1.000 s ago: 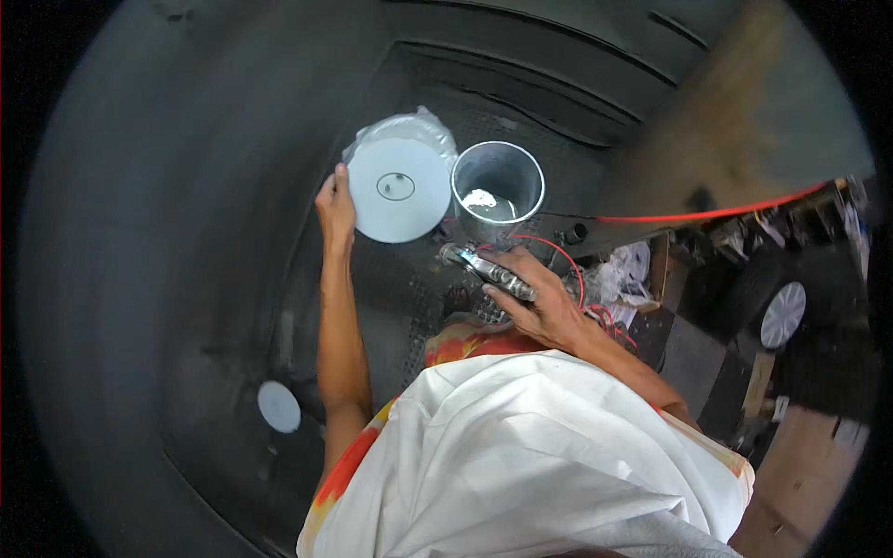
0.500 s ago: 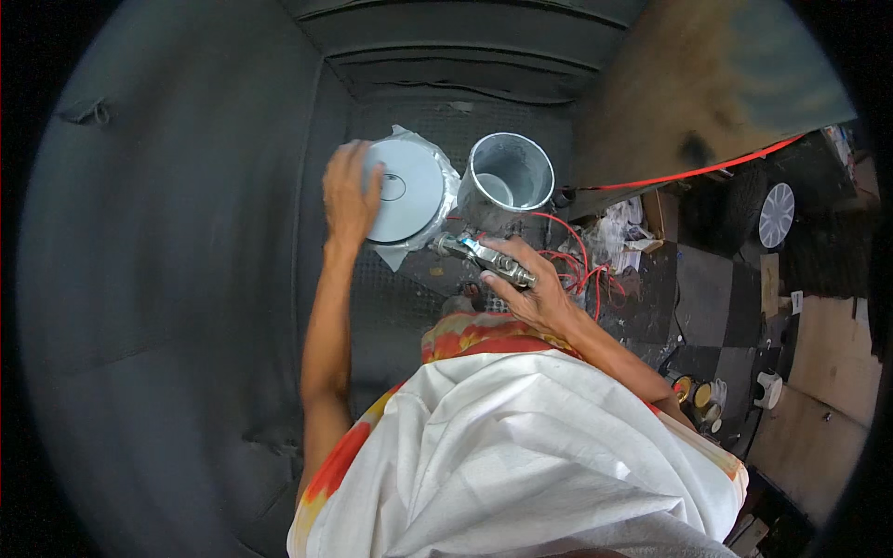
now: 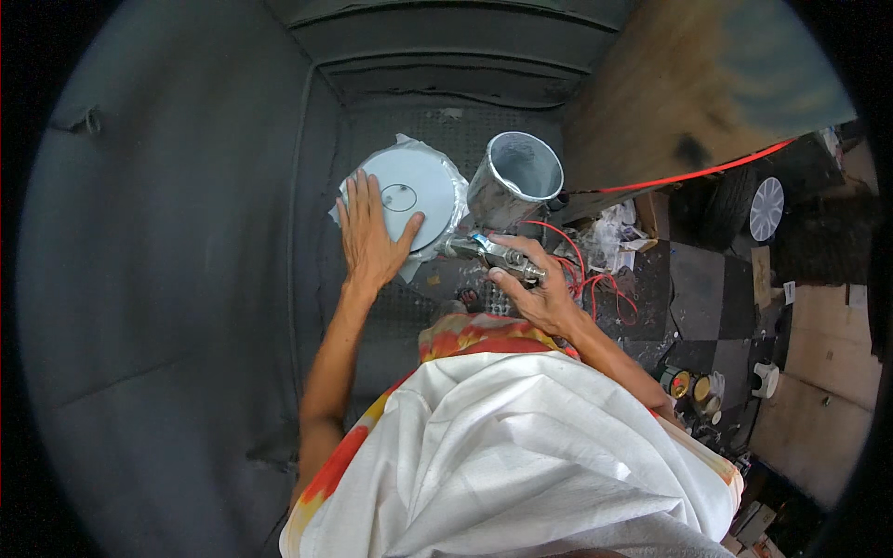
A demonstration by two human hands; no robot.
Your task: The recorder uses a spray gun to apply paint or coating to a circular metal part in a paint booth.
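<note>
A pale grey round disc with a thin ring marked at its middle sits on a round base with crumpled silvery wrapping around its rim. My left hand lies on the disc's left and near side, fingers stretched and thumb spread. In my right hand is a metal spray gun, its front end pointing left toward the disc's near right edge. A tall grey-coated cylindrical can, open at the top, stands just right of the disc and beyond the gun; its inside is coated grey too.
Dark walls stand close on the left and at the back. A brown board leans in from the right. A red hose loops over the floor near crumpled plastic. Small tins stand farther right.
My left hand has moved from the disc's left rim onto its near side and flattened out. The disc's marked ring shows slightly farther right. The spray gun stays in my right hand.
</note>
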